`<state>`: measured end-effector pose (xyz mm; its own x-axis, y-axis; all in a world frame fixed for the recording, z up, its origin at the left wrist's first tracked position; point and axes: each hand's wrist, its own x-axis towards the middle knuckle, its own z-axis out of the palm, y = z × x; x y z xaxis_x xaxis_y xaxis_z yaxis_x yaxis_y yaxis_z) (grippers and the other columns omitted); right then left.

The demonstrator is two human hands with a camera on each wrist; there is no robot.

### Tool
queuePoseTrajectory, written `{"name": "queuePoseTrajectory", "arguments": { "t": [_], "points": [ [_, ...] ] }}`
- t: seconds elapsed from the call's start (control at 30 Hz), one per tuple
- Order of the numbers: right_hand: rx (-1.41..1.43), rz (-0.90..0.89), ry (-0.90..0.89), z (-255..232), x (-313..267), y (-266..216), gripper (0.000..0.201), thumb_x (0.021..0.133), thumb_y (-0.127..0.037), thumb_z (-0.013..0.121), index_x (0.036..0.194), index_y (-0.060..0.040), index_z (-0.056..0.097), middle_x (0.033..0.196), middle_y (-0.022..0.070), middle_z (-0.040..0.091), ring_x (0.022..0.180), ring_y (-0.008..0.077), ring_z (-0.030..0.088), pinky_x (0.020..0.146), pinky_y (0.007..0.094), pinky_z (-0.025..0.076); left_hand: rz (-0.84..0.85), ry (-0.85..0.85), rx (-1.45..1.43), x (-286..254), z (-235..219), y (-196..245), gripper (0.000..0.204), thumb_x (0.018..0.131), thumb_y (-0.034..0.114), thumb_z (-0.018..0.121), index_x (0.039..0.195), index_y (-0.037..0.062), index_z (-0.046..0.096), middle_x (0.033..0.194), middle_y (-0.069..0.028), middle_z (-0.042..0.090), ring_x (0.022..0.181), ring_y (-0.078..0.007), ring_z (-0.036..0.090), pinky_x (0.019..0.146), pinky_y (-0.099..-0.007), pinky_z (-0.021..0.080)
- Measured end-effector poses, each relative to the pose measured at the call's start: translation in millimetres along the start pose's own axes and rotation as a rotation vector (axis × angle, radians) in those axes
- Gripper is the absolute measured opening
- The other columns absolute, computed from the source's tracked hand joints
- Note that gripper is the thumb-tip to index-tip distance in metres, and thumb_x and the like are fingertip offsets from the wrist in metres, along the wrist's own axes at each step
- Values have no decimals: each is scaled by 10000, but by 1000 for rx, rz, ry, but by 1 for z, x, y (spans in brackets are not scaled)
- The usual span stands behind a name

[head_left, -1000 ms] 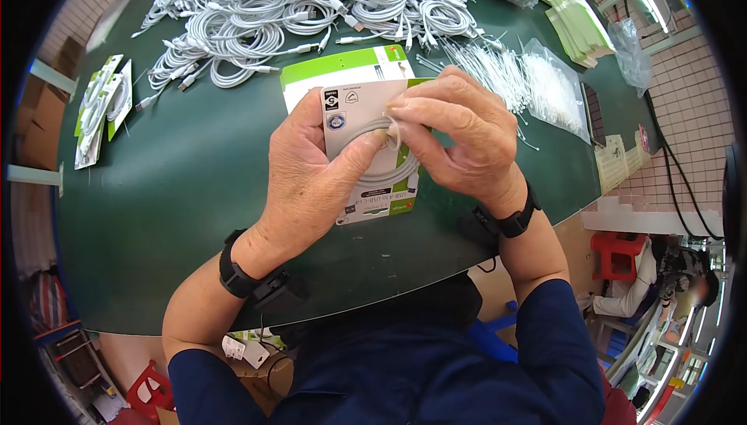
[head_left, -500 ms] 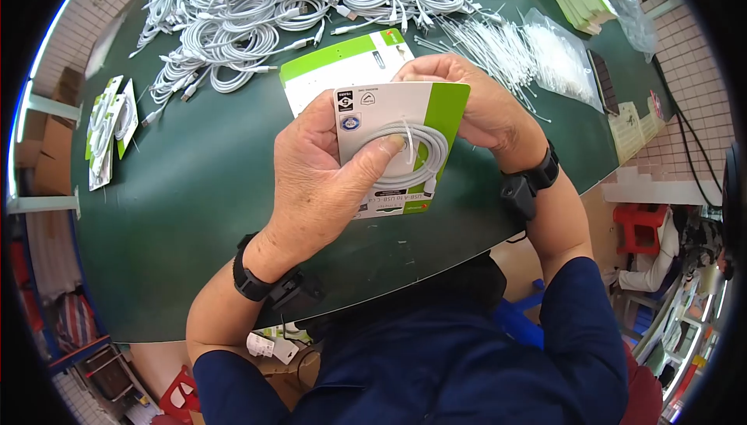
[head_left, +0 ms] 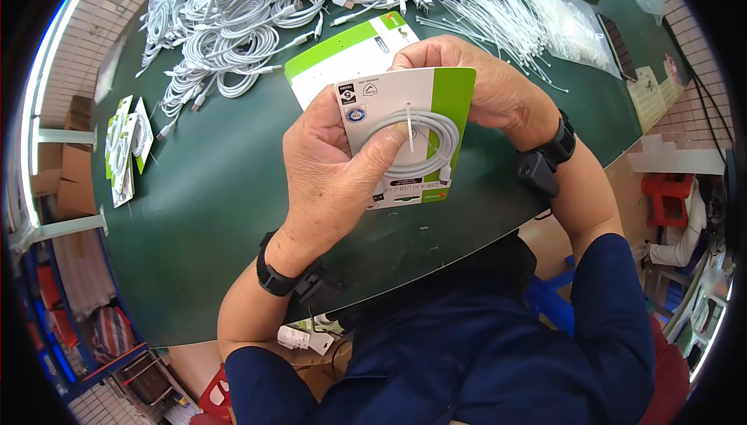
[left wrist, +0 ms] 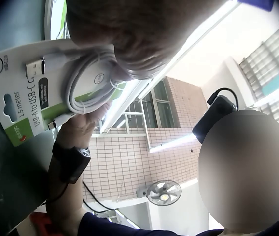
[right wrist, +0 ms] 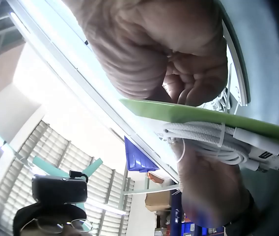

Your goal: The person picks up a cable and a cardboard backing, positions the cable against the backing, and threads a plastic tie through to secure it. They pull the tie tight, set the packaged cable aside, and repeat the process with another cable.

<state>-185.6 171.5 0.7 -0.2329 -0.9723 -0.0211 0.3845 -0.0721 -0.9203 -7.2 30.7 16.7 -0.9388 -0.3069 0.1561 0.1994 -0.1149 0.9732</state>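
My left hand (head_left: 327,172) grips a white-and-green cardboard package card (head_left: 450,98), its thumb pressing on the coiled white USB cable (head_left: 445,141) on the card's front. A white cable tie (head_left: 410,131) crosses the coil near the thumb tip. The card's print, with "USB-A to USB-C", shows in the left wrist view. Behind the card's upper right edge, my right hand (head_left: 498,87) has its fingers curled close to the back. The card hides its fingertips in the head view, and I cannot tell what they hold.
A large heap of coiled white cables (head_left: 241,28) covers the far side of the green table (head_left: 210,223). Loose cable ties (head_left: 498,28) and a bag of them (head_left: 576,32) lie at right. More cards (head_left: 342,52) lie behind the hands; packed cards (head_left: 124,145) lie at left.
My right hand has moved from the coil on the card's front to behind the card's upper edge. The cable tie now shows across the coil. The left hand keeps its hold.
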Motion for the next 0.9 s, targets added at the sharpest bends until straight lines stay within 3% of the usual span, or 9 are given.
{"name": "queuePoseTrajectory", "arguments": {
  "t": [0.17, 0.27, 0.47, 0.67, 0.77, 0.9],
  "points": [
    [-246, -109, 58, -8, 4, 5, 270, 952, -298, 802, 948, -58, 678, 893, -27, 683, 789, 26, 616, 693, 190, 500, -4, -9, 11, 0, 0, 1, 388, 929, -9, 760, 1286, -53, 613, 1167, -151, 747, 1039, -173, 730, 921, -313, 589],
    [-619, -117, 252, -2, 4, -4, 219, 989, -240, 752, 932, -47, 664, 855, -42, 644, 756, 22, 571, 649, 201, 467, -20, -39, 14, -2, 2, 4, 377, 930, -12, 751, 1279, -50, 612, 1163, -149, 747, 1035, -175, 734, 922, -316, 593],
    [-983, -415, 376, 10, 4, 2, 233, 950, -192, 768, 884, -33, 612, 790, -25, 585, 710, 51, 535, 602, 243, 447, -46, 6, -33, -2, 3, 1, 395, 930, -6, 735, 1296, -45, 593, 1150, -138, 746, 1016, -170, 735, 907, -311, 591],
    [-1215, -755, 331, 1, 11, 16, 267, 925, -200, 791, 879, -35, 586, 809, 32, 587, 695, 105, 545, 604, 275, 457, -55, 75, -54, -3, 8, 2, 382, 916, 32, 774, 1258, -32, 615, 1125, -126, 747, 973, -157, 729, 877, -306, 589],
    [-1275, -750, 346, 1, 10, 15, 234, 921, -178, 791, 916, -30, 610, 830, 49, 618, 708, 115, 565, 621, 285, 468, -49, 86, 14, -1, 2, -3, 369, 910, 58, 801, 1229, -22, 635, 1112, -118, 750, 961, -152, 727, 864, -304, 589],
    [-1143, -535, 566, 7, 3, -4, 183, 935, -111, 759, 1006, -10, 624, 822, 71, 647, 700, 127, 596, 616, 296, 483, -37, 123, -61, 1, -2, -6, 350, 921, 52, 803, 1225, -10, 641, 1129, -120, 748, 975, -153, 724, 862, -306, 591]
  ]
}}
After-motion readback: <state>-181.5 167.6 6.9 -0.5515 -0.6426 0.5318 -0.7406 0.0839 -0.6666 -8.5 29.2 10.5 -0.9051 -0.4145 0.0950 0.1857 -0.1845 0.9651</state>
